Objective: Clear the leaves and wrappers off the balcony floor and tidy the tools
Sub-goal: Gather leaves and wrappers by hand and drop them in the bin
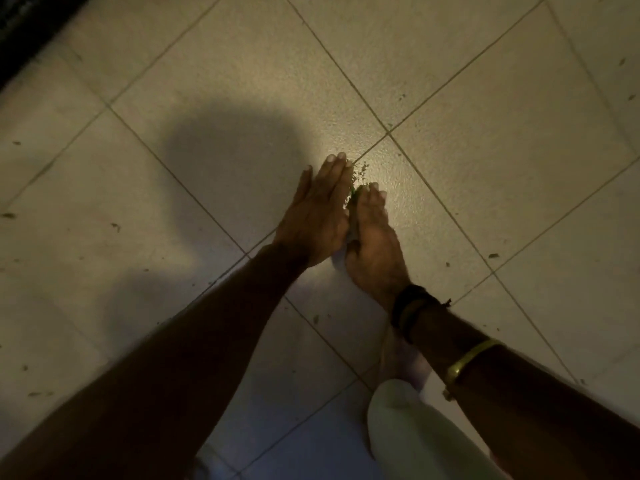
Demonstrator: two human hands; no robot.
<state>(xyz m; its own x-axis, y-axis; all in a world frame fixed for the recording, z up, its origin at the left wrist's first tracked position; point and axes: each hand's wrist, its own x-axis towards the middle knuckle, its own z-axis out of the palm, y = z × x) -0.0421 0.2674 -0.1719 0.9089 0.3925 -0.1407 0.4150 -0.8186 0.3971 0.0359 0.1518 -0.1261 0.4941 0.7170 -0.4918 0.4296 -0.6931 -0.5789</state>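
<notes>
A small heap of green leaf bits [356, 183] lies on the tiled balcony floor [485, 116], just short of a crossing of tile joints and squeezed between two hands.

The left hand [318, 216] stands on the heap's left side. Its fingers are straight and held together, and the edge of the hand is pushed against the bits. Its grip is open and has hold of nothing.

The right hand [374, 244] lies on the heap's right and near side, back upward, with its fingers lightly arched and their tips touching the bits. A pale sliver [338, 263] shows under its palm, on the side of the heap nearest the person. Whether it is paper or a wrapper is unclear, and I cannot tell whether this grip has hold of it.

A dark band [410, 306] sits on the right wrist, nearer the person than the heap, and a gold bangle [467, 358] sits further down the same forearm. Below that is a knee in pale trousers [415, 438].

Loose specks [493, 255] dot the tiles well apart from the heap, to its right, left and near side. A rounded shadow [235, 157] falls to the left of the heap. A dark edge [24, 26] fills the far left corner, well away from it.
</notes>
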